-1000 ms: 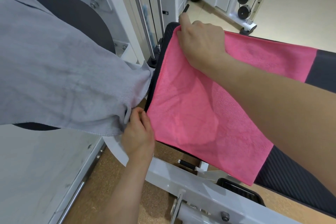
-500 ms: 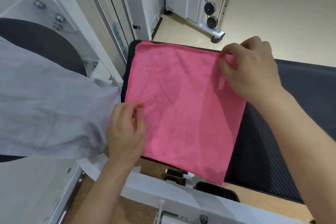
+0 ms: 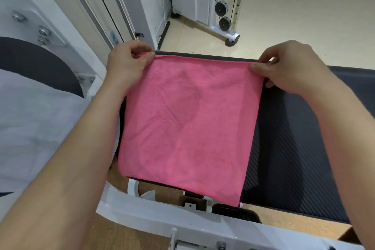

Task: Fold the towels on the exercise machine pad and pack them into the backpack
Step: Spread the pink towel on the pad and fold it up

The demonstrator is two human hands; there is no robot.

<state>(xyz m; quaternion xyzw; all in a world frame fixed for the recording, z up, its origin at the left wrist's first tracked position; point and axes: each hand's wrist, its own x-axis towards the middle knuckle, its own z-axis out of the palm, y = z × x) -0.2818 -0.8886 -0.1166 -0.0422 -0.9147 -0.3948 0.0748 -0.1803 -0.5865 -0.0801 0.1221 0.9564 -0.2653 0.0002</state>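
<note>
— So where is the pink towel (image 3: 188,124) right now?
— Flat on the black pad (image 3: 304,138), filling the middle of the frame. It looks doubled over and roughly square. Its near edge hangs just past the pad's front, above the white frame (image 3: 154,215).
— And the hands?
— Well apart, one at each far corner. The left hand (image 3: 125,65) pinches the upper-left corner between thumb and curled fingers, and the right hand (image 3: 288,67) pinches the upper-right corner the same way. The edge between them runs straight and fairly taut.
— Why hold it like that?
— My guess is that gripping both corners of one edge keeps the layers lined up. It also lets the cloth be drawn toward the near edge as one sheet for the next fold. The pad serves as a firm, flat table for it.
— Anything else waiting?
— A grey towel (image 3: 40,117) lies draped at the left of the frame, partly over a rounded dark cushion (image 3: 36,63). It's unfolded as far as I can tell, so it would probably be next.
— The backpack?
— Not visible anywhere, so judging by what shows, packing hasn't begun. Soft cloth like this probably slips easily, so the corners should be matched before the crease is pressed.
</note>
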